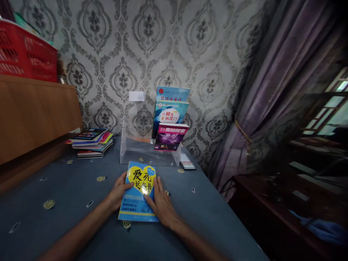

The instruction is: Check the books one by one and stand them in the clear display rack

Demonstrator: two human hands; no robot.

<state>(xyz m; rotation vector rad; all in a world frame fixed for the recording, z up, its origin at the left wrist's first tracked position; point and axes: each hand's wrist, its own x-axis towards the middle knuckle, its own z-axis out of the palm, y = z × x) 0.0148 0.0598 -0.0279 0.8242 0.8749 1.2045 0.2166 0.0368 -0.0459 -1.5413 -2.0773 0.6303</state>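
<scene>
A blue book (136, 203) with a yellow heart on its cover is held between my two hands, cover facing me. My left hand (119, 190) grips its left edge, thumb lying on the cover. Along the right edge, my right hand (162, 203) is closed on it, thumb also on the front. Behind the book stands a clear acrylic rack (123, 145). On the rack's right side, a pink-and-purple book (171, 137), a teal book (171, 116) and a light blue book (174, 93) rise in tiers, the front ones partly covering those behind.
A stack of books (91, 143) lies at the back left, beside a wooden cabinet (38, 112) carrying a red basket (29, 54). A blue patterned cloth (73, 188) covers the surface. A purple curtain (261, 90) hangs at right, near dark furniture (258, 203).
</scene>
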